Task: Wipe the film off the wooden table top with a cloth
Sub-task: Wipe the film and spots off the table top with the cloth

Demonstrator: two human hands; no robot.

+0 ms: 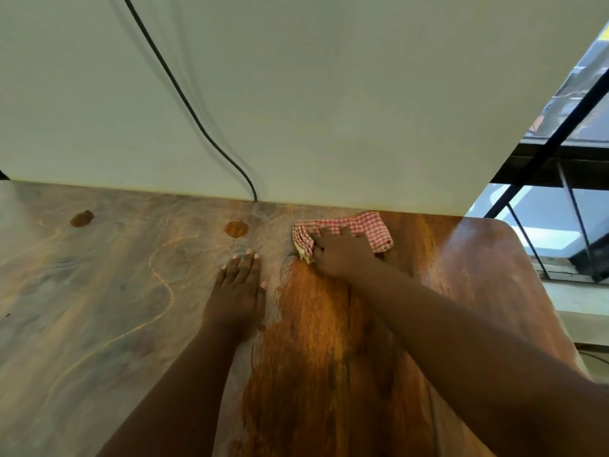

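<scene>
A wooden table top (pixel 468 275) fills the lower view. A pale grey film (pixel 82 291) covers its left half, while the right half shows bare, glossy brown wood. A red and white checked cloth (pixel 362 225) lies bunched near the far edge, by the wall. My right hand (pixel 339 255) presses down on the cloth with its fingers spread over it and its thumb at the cloth's near edge. My left hand (pixel 237 285) rests flat on the table with straight fingers, at the border between film and bare wood.
A white wall (pixel 329 94) rises right behind the table's far edge. A black cable (pixel 184 97) runs down the wall to the table. Two bare brown spots (pixel 236 228) show in the film. The table's right edge ends near a black-framed window (pixel 560 199).
</scene>
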